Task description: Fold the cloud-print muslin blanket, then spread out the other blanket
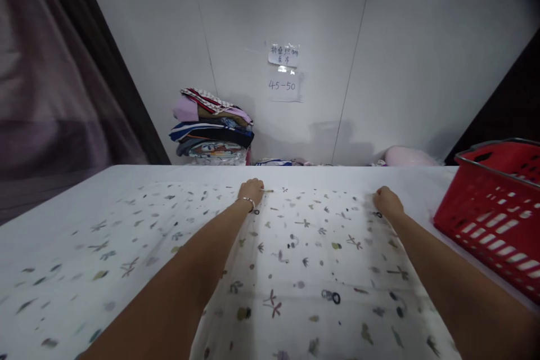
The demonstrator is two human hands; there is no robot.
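A white cloth (304,270) printed with small plants and shapes lies spread over the table, its near part running off the bottom of the view. My left hand (252,191), with a bracelet at the wrist, is closed on the cloth near its far edge, left of centre. Farther right, my right hand (388,202) is also closed, gripping the cloth at its far right part. Between the two hands the far edge looks fairly straight. The left part of the cloth stretches out flat beyond my left arm.
The white table (139,173) meets a pale wall (320,22) with paper signs (284,86). Behind the table's far edge rises a stack of folded clothes (213,124). A red plastic basket (493,208) stands at the right. At the left hangs a curtain (54,95).
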